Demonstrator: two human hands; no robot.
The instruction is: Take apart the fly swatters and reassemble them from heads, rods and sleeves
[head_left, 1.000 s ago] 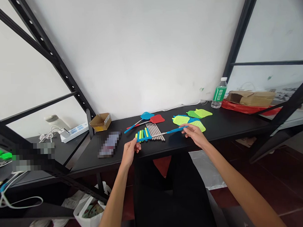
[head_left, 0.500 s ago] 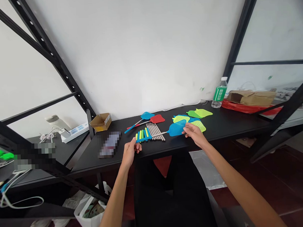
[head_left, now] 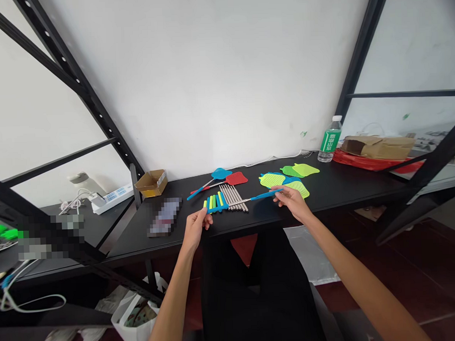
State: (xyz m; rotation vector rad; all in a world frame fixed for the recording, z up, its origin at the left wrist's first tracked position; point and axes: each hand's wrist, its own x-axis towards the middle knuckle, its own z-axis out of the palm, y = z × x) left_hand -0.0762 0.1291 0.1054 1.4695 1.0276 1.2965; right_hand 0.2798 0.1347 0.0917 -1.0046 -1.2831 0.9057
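Note:
A blue fly swatter [head_left: 263, 195] is held level between both hands, its paddle seen nearly edge-on. My left hand [head_left: 197, 225] is closed on the end of its blue handle. My right hand [head_left: 291, 201] pinches the far end of the paddle. Under the swatter's metal rod lie several loose silver rods [head_left: 234, 196], side by side. Several yellow, green and blue handle grips [head_left: 214, 201] lie behind the held handle. Loose paddles in yellow [head_left: 271, 180], blue and green [head_left: 305, 170] are spread beyond my right hand. A whole red swatter [head_left: 236, 178] and a blue swatter [head_left: 221, 174] lie crossed farther back.
On the black table [head_left: 140, 238] stand a small cardboard box [head_left: 151, 184] and a blurred phone-like slab [head_left: 165, 217] at left. At the right are a water bottle [head_left: 329, 141] and a cardboard piece on red plastic [head_left: 379, 150]. Black shelf posts [head_left: 79, 91] rise at both sides.
The blue paddle has turned about the rod, from showing its broad face to nearly edge-on. Both hands stay in almost the same places, still on the swatter.

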